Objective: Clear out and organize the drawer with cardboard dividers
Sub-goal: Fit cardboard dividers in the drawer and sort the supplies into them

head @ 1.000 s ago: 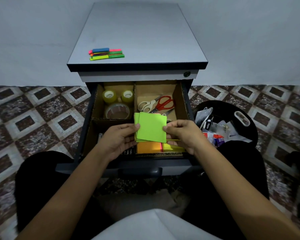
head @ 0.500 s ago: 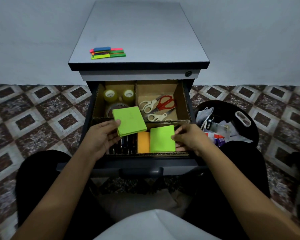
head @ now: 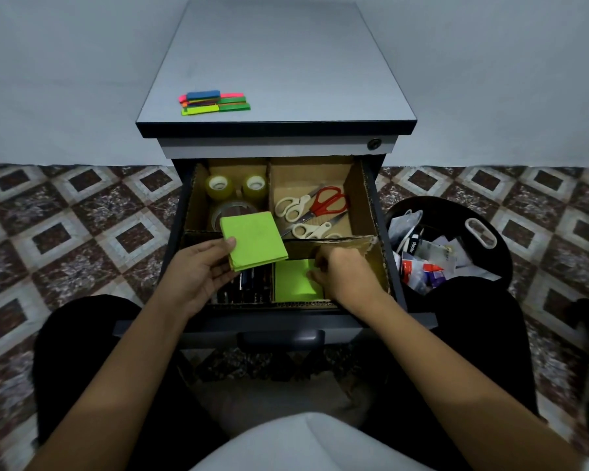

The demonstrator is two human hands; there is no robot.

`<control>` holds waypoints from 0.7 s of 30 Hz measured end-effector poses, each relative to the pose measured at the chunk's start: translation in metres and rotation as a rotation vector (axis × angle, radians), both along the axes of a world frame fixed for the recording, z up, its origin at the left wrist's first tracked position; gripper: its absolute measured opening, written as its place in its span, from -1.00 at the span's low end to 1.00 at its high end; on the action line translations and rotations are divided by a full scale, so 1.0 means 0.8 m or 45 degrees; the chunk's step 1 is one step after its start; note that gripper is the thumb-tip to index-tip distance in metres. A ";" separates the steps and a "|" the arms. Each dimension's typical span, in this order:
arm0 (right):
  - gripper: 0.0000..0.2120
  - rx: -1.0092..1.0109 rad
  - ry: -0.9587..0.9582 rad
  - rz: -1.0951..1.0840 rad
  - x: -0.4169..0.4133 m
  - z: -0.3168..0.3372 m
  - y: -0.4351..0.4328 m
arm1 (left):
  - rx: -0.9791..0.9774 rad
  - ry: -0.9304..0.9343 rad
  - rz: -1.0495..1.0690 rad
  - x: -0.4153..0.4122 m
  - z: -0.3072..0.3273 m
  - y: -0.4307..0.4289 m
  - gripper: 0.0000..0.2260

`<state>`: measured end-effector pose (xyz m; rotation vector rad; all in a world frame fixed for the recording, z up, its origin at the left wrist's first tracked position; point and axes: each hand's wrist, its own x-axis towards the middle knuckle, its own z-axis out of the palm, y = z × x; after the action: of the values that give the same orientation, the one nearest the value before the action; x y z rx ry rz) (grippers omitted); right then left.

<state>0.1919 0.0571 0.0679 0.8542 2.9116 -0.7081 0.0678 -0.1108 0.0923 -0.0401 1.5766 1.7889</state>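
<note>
Likely staging: left hand [head: 198, 273] pinches a green pad [head: 254, 239] above the drawer [head: 218, 326] while right hand [head: 344, 277] fingers, curled, seat a second pad [head: 293, 283] in the front-right compartment; grip unclear.

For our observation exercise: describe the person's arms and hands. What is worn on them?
The left hand and the right hand wear no gloves, and no watch, bracelet or ring shows on the wrists or the visible fingers. Above both wrists the arms are bare as far as the picture shows; no sleeve comes into view.
</note>
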 end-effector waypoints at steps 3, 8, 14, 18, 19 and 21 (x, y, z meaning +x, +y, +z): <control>-0.72 -0.020 0.005 0.164 -0.001 -0.004 0.003 | -0.002 -0.005 -0.001 -0.001 -0.001 0.000 -0.92; -0.77 -0.017 -0.098 0.213 -0.002 -0.012 0.002 | -0.007 -0.013 -0.017 0.004 -0.001 0.003 -0.91; -0.83 -0.637 0.159 -0.153 0.004 0.007 0.015 | 0.029 -0.038 -0.107 0.016 0.002 0.013 -0.91; -0.76 -1.493 0.386 -0.450 0.013 0.028 0.020 | 0.057 -0.086 -0.218 0.031 0.007 0.029 -0.91; -0.78 -1.545 0.384 -0.446 0.016 0.030 0.021 | 0.053 -0.094 -0.237 0.034 0.007 0.034 -0.90; -0.87 -1.525 0.375 -0.417 0.020 0.030 0.025 | 0.044 -0.101 -0.255 0.040 0.008 0.043 -0.88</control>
<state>0.2080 0.0768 0.0918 1.0200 1.8324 -2.3382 0.0997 -0.0768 0.0988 0.0607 1.4405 1.6381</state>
